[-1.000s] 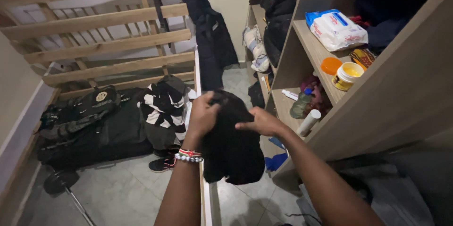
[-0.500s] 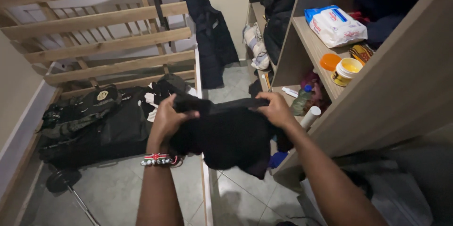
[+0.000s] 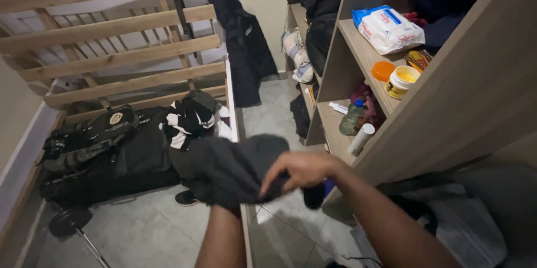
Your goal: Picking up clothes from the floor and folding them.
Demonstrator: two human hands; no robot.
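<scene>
Cloth — your right hand (image 3: 299,170) grips the dark garment (image 3: 238,167) at six o'clock; your left hand, draped beneath, can't be judged.

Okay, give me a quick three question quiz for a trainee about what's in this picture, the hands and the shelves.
1. True or false: the right hand grips the dark garment.
2. Which sits on the shelf beside the orange lid? A open yellow jar, B red mug, C folded towel.
3. Is the left hand visible or hidden?

Key:
1. True.
2. A, the open yellow jar.
3. Hidden; the garment covers it above the left forearm.
</scene>
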